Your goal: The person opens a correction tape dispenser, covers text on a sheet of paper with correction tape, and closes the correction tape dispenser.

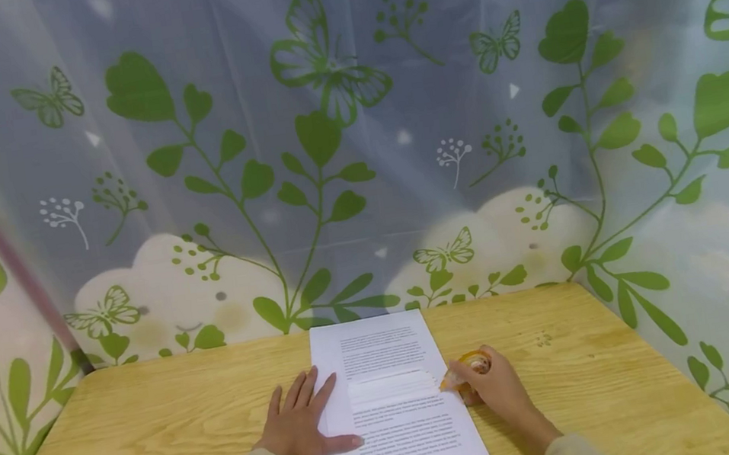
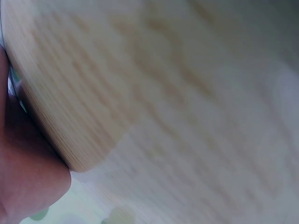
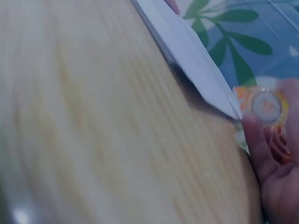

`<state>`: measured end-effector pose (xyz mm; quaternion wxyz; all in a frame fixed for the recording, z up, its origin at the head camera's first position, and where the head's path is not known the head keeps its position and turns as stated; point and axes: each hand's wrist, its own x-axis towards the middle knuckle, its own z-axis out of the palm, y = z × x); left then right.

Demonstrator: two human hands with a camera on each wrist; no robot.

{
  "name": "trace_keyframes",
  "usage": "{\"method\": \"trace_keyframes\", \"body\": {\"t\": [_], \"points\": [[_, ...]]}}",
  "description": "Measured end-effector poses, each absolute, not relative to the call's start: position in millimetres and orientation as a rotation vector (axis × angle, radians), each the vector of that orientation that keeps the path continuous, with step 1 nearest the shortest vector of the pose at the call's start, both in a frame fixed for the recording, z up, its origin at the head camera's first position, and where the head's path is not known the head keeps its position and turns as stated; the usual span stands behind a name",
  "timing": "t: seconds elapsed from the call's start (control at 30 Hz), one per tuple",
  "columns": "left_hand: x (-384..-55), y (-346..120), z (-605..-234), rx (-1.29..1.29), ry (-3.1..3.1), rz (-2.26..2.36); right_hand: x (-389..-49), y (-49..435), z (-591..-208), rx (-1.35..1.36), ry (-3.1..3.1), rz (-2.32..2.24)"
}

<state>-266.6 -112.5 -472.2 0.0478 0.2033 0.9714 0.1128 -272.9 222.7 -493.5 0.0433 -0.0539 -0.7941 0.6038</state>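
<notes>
A stack of printed paper sheets [image 1: 367,327] lies on the wooden table in the head view. White strips [image 1: 393,388] cover several lines of text near its middle. My left hand [image 1: 298,421] rests with fingers spread across the stack's left edge, thumb on the page. At the right edge, my right hand [image 1: 502,388] grips an orange correction tape [image 1: 474,361], its tip at the end of the white strips. The right wrist view shows the correction tape's round, see-through case [image 3: 266,106] between thumb and fingers. Only part of my left hand [image 2: 35,179] appears in the left wrist view.
The wooden table [image 1: 155,424] extends to both sides of the paper. Behind it and at both sides hangs a curtain [image 1: 358,182] printed with green leaves, butterflies and clouds, close to the table's back edge.
</notes>
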Motion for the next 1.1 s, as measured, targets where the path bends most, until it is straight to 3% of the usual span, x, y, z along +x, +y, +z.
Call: {"method": "trace_keyframes", "body": {"t": [0.57, 0.8, 1.1], "points": [[-265.5, -111.7, -473.7, 0.639, 2.968, 0.356, -264.2, 221.7, -483.7, -0.406, -2.057, 2.150], [-267.6, -113.1, -474.4, 0.621, 2.981, 0.335, -255.3, 181.2, -469.3, -0.424, -2.037, 2.181], [-271.6, -114.3, -484.4, 0.663, 2.990, 0.397, -254.3, 120.4, -474.3, -0.171, -2.277, 2.132]]}}
